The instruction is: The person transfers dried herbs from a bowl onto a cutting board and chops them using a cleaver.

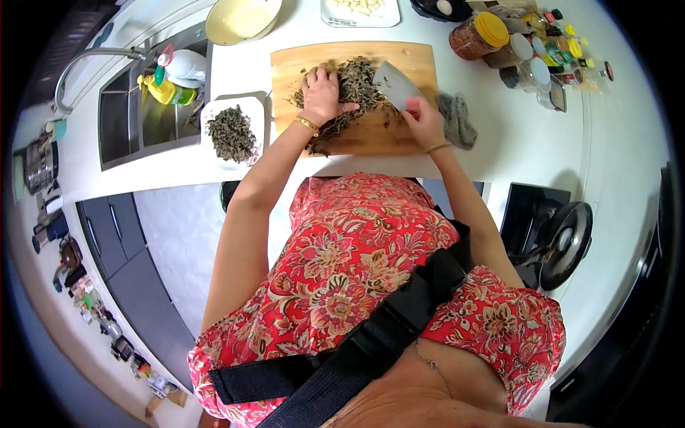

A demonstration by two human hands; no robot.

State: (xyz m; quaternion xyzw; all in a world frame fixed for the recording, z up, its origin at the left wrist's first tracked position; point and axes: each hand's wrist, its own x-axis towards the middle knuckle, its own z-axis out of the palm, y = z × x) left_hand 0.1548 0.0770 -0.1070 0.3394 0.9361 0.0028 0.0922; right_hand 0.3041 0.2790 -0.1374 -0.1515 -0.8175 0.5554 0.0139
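Note:
A heap of dark, stringy chopped greens (359, 80) lies across the wooden cutting board (421, 60), with loose bits along the front edge. My left hand (322, 94) rests on the left side of the heap, fingers spread and thumb stretched out to the right. In my right hand (424, 121) is a cleaver (394, 84), its broad blade tilted at the right side of the heap. The handle is mostly hidden by my closed fingers. A white plate (257, 110) left of the board carries a mound of finely chopped dark greens (232, 134).
At left is the sink (118, 132) with a yellow bottle (164, 91). A pale yellow bowl (242, 20) and a white tray (360, 21) stand behind the board. A grey cloth (458, 120) touches its right side. Jars (479, 36) and bottles crowd the back right; a pan (565, 246) sits at right.

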